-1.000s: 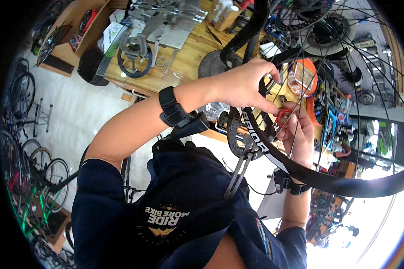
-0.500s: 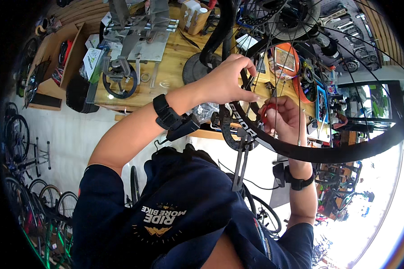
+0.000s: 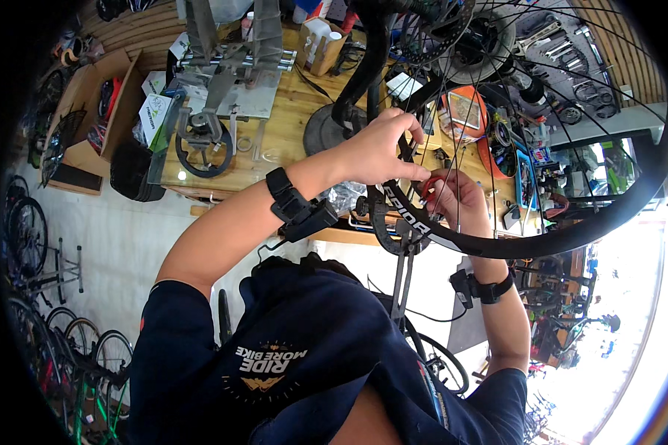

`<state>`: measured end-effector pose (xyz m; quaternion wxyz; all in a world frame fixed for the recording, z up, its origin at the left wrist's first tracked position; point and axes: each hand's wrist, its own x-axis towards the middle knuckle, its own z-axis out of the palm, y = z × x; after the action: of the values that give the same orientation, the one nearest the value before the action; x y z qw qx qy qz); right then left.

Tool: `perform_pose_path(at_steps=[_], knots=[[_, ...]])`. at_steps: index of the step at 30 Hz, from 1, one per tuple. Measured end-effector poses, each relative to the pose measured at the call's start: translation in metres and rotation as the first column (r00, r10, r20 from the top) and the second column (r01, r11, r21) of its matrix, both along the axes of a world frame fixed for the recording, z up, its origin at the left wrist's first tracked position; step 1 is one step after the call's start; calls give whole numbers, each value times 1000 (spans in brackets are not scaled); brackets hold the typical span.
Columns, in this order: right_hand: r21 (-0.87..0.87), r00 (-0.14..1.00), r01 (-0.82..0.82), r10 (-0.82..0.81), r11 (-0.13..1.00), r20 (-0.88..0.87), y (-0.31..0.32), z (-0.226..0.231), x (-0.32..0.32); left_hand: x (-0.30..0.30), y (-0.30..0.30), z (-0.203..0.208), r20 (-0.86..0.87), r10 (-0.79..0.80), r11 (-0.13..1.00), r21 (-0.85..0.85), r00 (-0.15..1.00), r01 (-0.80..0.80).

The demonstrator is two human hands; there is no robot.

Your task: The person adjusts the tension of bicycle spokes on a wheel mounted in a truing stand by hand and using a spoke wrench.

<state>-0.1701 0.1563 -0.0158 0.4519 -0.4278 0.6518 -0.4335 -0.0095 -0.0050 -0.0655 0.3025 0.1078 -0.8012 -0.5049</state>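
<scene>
A bicycle wheel with a black rim (image 3: pixel 527 247) and thin spokes stands in a metal truing stand (image 3: pixel 402 278). My right hand (image 3: pixel 460 196) pinches a small red spoke wrench (image 3: pixel 429 187) at the spokes, just inside the rim's near left part. My left hand (image 3: pixel 382 152) reaches across the rim's left side. Its thumb and forefinger are apart, with the thumb tip close to the wrench; nothing shows between them, and its other fingers are partly hidden. At the wheel's centre is the hub (image 3: pixel 484 41), with a brake disc beside it.
A wooden workbench (image 3: pixel 278 141) runs behind the wheel, bearing a metal fixture with a black handwheel (image 3: pixel 202 152). An orange round tray (image 3: pixel 464 111) and a blue-edged tray (image 3: pixel 527 182) lie behind the spokes. Wrenches hang on the wall panel (image 3: pixel 564 55). A cardboard box (image 3: pixel 119 104) stands left.
The wheel and bench shift slightly in view. My right hand with the spoke wrench is a little further left and higher, nearer my left thumb. My left hand keeps its shape.
</scene>
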Motion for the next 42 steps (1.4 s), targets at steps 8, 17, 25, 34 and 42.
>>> perform_pose_path(at_steps=[8,17,25,34,42], knots=[[29,979,-49,54,998,-196,-15,11,18,2,1,3,14,-13,998,54,1000,12],[-70,987,-60,49,996,-151,-16,3,17,7,1,3,20,-78,991,108,997,75],[-66,987,-65,54,996,-153,-15,5,16,8,3,5,3,-51,996,73,999,50],[39,961,-200,204,979,-185,-19,21,16,4,2,2,-46,10,1000,-10,999,-10],[60,921,-381,373,923,116,-31,26,-5,17,24,30,210,190,977,-141,959,-163]])
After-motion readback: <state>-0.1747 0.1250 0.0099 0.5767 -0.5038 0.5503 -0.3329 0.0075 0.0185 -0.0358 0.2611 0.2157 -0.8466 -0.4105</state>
